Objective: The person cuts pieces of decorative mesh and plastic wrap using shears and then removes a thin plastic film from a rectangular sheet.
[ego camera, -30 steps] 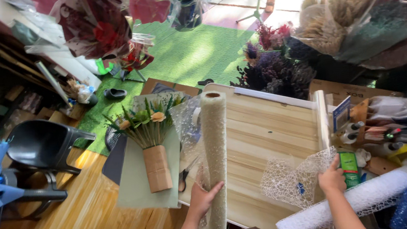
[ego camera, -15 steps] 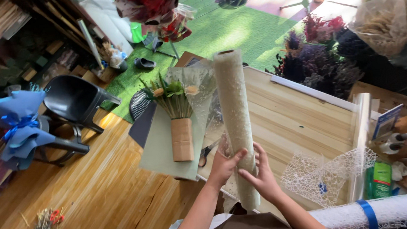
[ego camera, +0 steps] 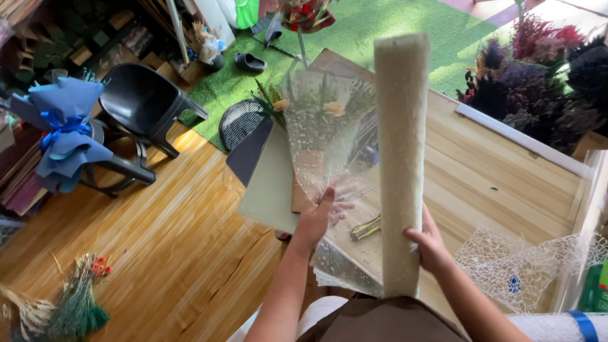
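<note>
Two hands working above a wooden table [ego camera: 494, 169], right hand [ego camera: 428, 244] grasping an upright cream roll [ego camera: 402, 162], left hand [ego camera: 319, 217] pulling its clear dotted sheet [ego camera: 322, 125] leftward, small bouquet [ego camera: 313, 111] behind the sheet, white netting [ego camera: 517, 266] at right.

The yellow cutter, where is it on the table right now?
In the head view the yellow cutter lies on the wooden table, between the left hand and the mesh roll that the right hand holds upright.
</note>
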